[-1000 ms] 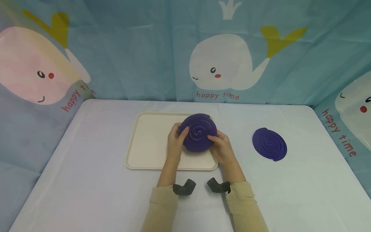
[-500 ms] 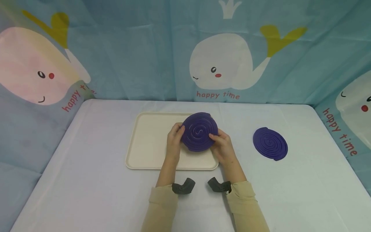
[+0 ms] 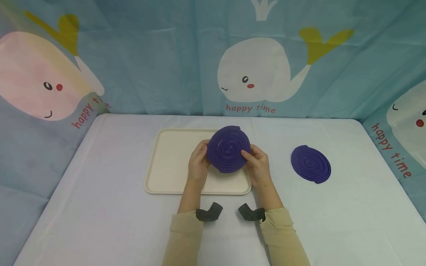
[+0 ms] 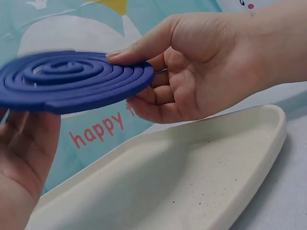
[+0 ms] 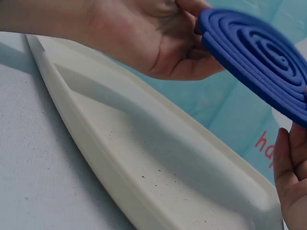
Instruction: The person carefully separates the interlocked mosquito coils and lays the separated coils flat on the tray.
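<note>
Above the right part of a cream tray [image 3: 173,162], both hands hold a round purple spiral mat [image 3: 229,149]. The left hand [image 3: 198,164] grips its left edge, the fingers partly hidden behind it. On the opposite edge, the right hand [image 3: 259,166] pinches the mat, thumb on top and fingers beneath. The left wrist view shows the mat [image 4: 96,81] raised off the tray [image 4: 192,177], with the right thumb over its rim. In the right wrist view, the left hand [image 5: 144,38] holds the mat's edge [image 5: 240,67], partly cropped.
A second purple spiral mat [image 3: 311,164] lies flat on the white table [image 3: 332,214], right of the tray. Blue cloth [image 3: 149,66] with whale prints hangs behind the table. Dark curved devices [image 3: 209,212] are worn at both wrists.
The left thumb has slid off the mat's face to its left edge. The held mat has risen slightly in the head view. Both hands keep their hold.
</note>
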Available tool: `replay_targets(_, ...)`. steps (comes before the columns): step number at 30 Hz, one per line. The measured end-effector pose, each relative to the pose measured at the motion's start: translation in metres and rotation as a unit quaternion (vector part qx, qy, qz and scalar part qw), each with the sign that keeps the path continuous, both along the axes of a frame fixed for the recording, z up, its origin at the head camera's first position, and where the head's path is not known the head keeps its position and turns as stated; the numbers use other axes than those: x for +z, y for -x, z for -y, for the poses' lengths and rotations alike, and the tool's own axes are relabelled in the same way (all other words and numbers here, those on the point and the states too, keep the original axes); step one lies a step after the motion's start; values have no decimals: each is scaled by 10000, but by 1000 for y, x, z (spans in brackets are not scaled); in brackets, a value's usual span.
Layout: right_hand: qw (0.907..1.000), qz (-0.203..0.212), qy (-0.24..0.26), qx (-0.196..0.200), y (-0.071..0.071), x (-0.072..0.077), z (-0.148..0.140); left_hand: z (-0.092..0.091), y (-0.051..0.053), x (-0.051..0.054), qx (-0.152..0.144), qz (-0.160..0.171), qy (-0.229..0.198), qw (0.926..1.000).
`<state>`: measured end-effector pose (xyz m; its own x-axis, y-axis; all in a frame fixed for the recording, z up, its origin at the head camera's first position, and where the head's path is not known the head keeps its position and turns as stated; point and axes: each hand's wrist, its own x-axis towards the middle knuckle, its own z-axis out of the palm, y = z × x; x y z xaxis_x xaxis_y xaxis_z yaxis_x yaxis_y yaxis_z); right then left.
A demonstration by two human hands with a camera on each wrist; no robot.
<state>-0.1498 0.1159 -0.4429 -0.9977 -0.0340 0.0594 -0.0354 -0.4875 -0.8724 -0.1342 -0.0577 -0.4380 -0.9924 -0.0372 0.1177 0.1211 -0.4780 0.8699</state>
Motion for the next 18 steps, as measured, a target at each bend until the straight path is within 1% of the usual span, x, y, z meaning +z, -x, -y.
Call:
replay_targets(5, 9994, -196, -116, -260, 2, 1, -1, 0, -1, -1, -200, -138, 182, 9995)
replay_targets(9, 9992, -257, -95, -300, 2, 2, -2, 1, -2, -2, -325, -283, 335, 9985)
replay_targets(18, 9990, -93, 51, -431, 2, 3, -5, 1, -1, -3, -278, -323, 515, 9978)
